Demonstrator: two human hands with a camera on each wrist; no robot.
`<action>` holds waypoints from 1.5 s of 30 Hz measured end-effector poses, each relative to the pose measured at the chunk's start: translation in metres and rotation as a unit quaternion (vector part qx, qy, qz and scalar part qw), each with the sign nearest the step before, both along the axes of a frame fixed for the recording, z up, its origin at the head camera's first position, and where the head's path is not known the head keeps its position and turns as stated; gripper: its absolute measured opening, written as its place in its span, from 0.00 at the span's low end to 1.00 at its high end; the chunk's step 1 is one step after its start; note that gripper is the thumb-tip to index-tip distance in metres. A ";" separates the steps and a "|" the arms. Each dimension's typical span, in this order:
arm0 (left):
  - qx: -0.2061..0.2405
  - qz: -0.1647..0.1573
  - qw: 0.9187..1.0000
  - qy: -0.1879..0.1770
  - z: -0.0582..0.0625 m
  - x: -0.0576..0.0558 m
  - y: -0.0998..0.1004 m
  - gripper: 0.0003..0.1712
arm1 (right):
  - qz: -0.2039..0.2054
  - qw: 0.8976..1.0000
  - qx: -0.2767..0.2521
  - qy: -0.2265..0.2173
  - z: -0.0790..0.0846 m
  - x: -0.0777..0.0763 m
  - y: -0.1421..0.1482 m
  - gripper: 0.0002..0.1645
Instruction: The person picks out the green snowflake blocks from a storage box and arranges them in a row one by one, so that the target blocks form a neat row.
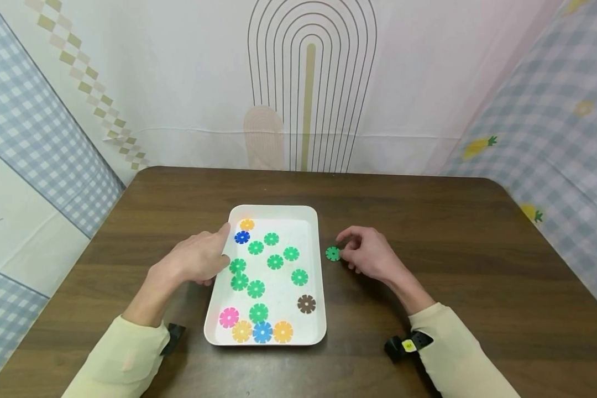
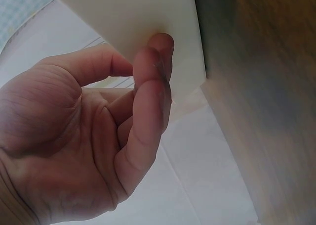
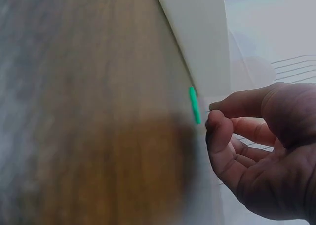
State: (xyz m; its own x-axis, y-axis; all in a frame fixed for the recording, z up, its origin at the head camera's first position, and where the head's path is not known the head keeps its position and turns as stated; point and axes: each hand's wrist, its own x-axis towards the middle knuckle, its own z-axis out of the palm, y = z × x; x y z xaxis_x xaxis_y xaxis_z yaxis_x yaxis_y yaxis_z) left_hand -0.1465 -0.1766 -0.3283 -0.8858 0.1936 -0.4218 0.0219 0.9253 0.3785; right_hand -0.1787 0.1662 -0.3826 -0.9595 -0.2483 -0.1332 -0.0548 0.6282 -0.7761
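A white tray lies on the table, with notched plastic snowflake discs spread in it, mostly green. My left hand grips the tray's left side; thumb and index finger reach its rim, and the other fingers press the outer wall. Just right of the tray, one green snowflake disc lies outside it. My right hand is beside that disc, fingers bent, thumb and index tips close to its edge. In the right wrist view a small gap shows between the fingertips and the green disc.
Also in the tray are a brown disc, a pink one, a dark blue one, a light blue one and yellow ones. A patterned cloth hangs behind the wooden table.
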 end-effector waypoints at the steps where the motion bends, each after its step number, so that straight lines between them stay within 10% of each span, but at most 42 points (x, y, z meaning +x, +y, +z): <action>1: 0.000 0.000 1.000 0.000 0.000 0.000 0.000 0.45 | -0.002 1.000 -0.002 0.005 0.002 0.001 -0.001 0.16; 12: -0.001 0.004 1.000 -0.002 0.001 0.000 0.001 0.47 | 0.023 0.998 -0.036 0.036 0.025 0.025 -0.030 0.14; 45: -0.001 0.005 1.000 0.003 0.001 0.004 0.003 0.47 | 0.076 0.984 0.133 0.087 0.010 0.045 -0.070 0.14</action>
